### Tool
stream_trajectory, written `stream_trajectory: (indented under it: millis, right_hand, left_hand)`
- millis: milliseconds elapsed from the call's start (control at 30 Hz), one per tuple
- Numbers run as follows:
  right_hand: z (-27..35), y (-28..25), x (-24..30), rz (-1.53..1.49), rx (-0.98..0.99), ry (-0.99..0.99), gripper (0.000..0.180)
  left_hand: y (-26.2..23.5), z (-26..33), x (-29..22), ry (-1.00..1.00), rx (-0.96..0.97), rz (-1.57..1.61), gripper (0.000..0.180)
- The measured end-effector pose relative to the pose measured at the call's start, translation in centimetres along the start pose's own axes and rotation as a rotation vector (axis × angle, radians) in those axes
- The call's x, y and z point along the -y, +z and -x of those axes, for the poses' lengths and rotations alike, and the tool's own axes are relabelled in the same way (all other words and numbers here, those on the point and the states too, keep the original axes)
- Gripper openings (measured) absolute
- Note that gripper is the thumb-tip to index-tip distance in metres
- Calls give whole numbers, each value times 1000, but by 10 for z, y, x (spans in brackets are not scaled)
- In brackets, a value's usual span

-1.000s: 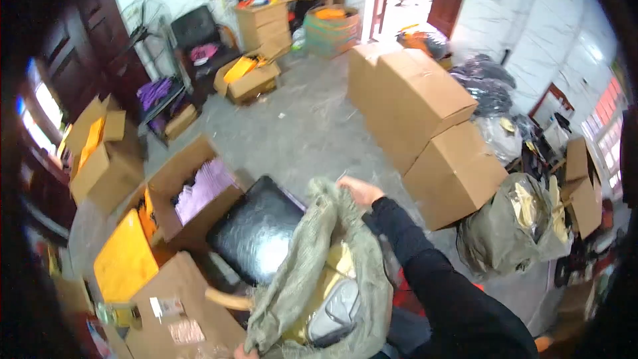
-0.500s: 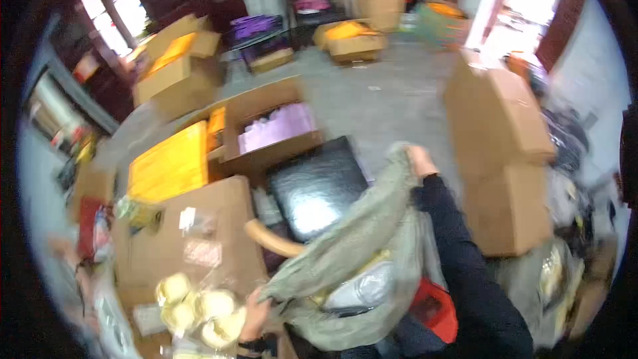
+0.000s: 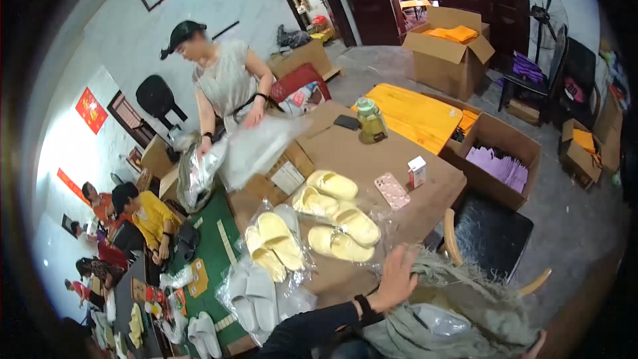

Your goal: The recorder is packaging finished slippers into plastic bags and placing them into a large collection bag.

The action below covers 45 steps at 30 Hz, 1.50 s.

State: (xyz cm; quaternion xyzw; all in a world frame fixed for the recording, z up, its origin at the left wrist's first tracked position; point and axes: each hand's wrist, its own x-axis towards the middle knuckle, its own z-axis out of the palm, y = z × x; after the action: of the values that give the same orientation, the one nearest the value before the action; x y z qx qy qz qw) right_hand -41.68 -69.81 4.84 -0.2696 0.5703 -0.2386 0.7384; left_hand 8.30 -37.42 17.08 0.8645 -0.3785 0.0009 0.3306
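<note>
A grey-green woven sack [image 3: 392, 336] with a frayed rim sags at the lower right, and a clear plastic-wrapped item [image 3: 442, 319] shows in its mouth. My left hand [image 3: 397, 274] is beside the rim, fingers stretched out and apart. Only a sliver of my right hand [image 3: 537, 346] shows, closed on the sack's far right side. Left of my left hand, pale yellow slippers [image 3: 340, 242] lie on a brown cardboard surface [image 3: 419, 252]. Another yellow pair [image 3: 276, 242] and a grey pair [image 3: 256, 299] lie there in clear plastic bags.
A patterned pink phone [image 3: 392, 191], a small white box [image 3: 417, 171] and a green bottle [image 3: 372, 119] are on the cardboard. A black-seated chair [image 3: 488, 233] stands behind the sack. Across the table a person [image 3: 226, 83] handles clear plastic; several others sit further left.
The view has swung left, bringing the slippers and the other people into sight. My left hand has let go of the sack's rim. The sack is now lower and further right in the picture.
</note>
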Motion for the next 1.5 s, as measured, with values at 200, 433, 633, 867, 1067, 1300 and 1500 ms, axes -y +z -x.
stream_trajectory:
  millis: [200, 433, 633, 867, 1067, 1300, 1500]
  right_hand:
    - [8, 19, 12, 688, -291, -490, 44]
    - [89, 275, -31, 1787, 97, -1221, 97]
    - [32, 392, -142, 2058, 644, -1264, 79]
    - [120, 553, -115, 1234, 718, -1004, 18]
    - [83, 581, -172, 1104, 914, -1038, 15]
    - [241, 670, -251, 1348, 1323, -998, 50]
    - [182, 745, -393, 1283, 1090, -841, 66]
  left_hand:
    - [13, 121, 17, 661, 1164, 11, 83]
    - [42, 208, 77, 292, 1129, -577, 16]
    - [-20, 215, 57, 645, 667, -455, 12]
    - [-86, 234, 33, 429, 571, -40, 3]
    - [-124, 213, 31, 469, 395, -14, 7]
    - [-118, 232, 73, 310, 393, -113, 5]
    - [-108, 246, 76, 323, 348, -154, 12]
